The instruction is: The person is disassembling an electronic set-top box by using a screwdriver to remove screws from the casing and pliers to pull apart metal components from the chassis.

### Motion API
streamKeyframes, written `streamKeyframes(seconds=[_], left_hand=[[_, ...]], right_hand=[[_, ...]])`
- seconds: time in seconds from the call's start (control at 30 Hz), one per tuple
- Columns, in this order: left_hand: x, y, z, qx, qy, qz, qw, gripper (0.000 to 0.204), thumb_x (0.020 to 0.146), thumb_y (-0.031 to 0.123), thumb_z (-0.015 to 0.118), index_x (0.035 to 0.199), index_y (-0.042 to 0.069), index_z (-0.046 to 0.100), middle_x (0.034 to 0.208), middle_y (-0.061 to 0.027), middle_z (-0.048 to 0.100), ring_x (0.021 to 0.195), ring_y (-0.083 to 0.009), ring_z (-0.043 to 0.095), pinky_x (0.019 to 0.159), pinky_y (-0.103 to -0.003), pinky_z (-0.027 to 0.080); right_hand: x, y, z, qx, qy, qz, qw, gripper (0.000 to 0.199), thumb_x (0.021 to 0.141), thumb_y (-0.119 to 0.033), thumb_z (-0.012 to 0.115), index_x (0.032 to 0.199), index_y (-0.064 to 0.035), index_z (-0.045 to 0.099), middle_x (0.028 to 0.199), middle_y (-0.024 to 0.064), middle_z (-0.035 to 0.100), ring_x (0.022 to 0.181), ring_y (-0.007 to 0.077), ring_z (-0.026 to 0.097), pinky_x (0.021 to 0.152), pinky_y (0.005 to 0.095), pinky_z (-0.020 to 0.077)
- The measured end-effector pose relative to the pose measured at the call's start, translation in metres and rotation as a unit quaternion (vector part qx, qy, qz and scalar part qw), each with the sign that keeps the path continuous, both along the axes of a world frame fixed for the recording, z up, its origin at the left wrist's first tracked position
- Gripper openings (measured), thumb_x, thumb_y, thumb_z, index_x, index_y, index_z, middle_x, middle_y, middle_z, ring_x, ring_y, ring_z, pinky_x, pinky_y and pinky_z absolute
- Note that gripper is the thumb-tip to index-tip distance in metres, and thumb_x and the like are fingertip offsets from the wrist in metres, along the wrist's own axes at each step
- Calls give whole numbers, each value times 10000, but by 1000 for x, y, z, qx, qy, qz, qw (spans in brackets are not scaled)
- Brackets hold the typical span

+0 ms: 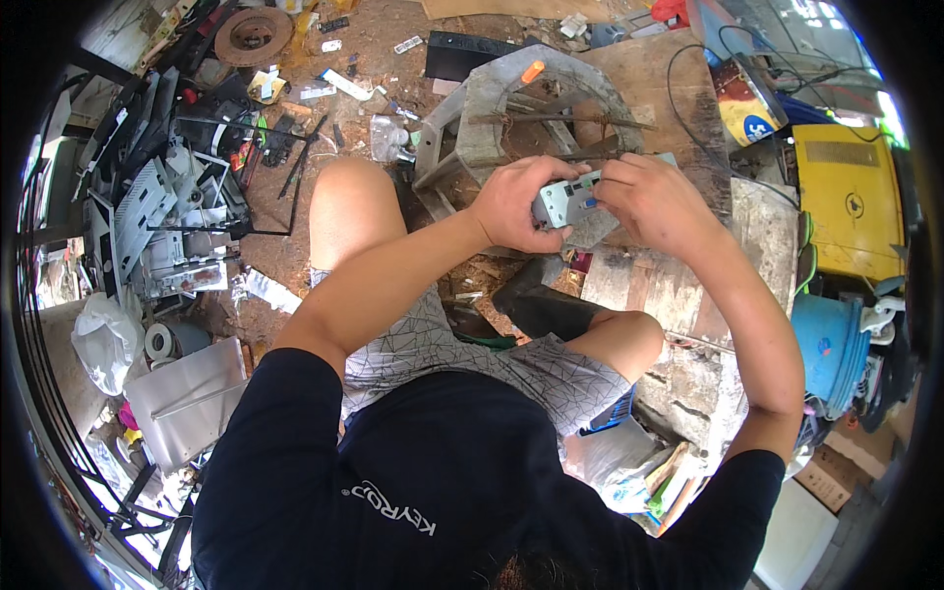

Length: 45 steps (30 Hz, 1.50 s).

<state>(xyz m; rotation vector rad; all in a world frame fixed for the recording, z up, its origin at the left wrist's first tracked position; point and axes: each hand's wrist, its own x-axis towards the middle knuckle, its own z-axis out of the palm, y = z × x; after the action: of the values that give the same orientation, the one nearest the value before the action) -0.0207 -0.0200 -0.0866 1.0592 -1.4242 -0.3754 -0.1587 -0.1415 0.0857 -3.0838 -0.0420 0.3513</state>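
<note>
Just past the bent knees (356, 192), the left hand (511, 205) grasps the left end of a small grey metal box (558, 205); the right hand (646, 201) curls fingers against its right side, hold unclear. Beyond sits a round metal frame (480, 90).

Beyond our left hand (516, 206) and right hand (651, 202), the grey frame (482, 93) blocks the way forward. We find room over the wooden boards (698, 103) to its right, except where a black cable (670, 79) crosses; scrap metal (147, 211) crowds in along our left.
</note>
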Motion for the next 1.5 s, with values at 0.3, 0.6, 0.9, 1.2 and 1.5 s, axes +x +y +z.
streamKeyframes(seconds=[0.3,0.6,0.9,1.2,1.5], left_hand=[[0,-1,0,-4,1,2,1000,599,582,136,756,1119,15,521,1190,-185,677,996,-357,680,885,-409,548],[-1,-1,3,-11,8,20,1000,593,588,189,783,1108,31,546,1059,-165,682,939,-364,676,836,-422,552],[-1,-2,-1,-11,15,22,1000,614,602,256,803,1125,39,565,1091,-159,685,954,-375,669,829,-434,552],[0,-1,1,-7,7,18,1000,603,598,222,792,1117,31,552,1099,-159,688,947,-364,675,835,-426,552],[0,-2,1,-18,7,18,1000,592,594,171,775,1115,26,536,1100,-170,693,943,-356,682,849,-414,553]], right_hand=[[4,0,11,-1,40,-19,999,84,797,-113,673,869,-75,653,895,62,586,913,263,606,782,397,518],[5,-1,6,11,9,2,1000,93,809,-126,693,870,-69,652,909,67,587,929,267,609,803,400,515],[4,-2,2,-13,29,-6,999,119,799,-138,714,872,-64,657,924,65,594,934,263,611,813,403,518],[5,-1,7,-11,46,-8,999,131,788,-119,715,900,-75,663,921,64,593,946,264,607,824,402,515],[3,-1,8,-3,24,-15,1000,101,778,-128,719,852,-75,676,879,60,592,908,256,614,803,401,516]])
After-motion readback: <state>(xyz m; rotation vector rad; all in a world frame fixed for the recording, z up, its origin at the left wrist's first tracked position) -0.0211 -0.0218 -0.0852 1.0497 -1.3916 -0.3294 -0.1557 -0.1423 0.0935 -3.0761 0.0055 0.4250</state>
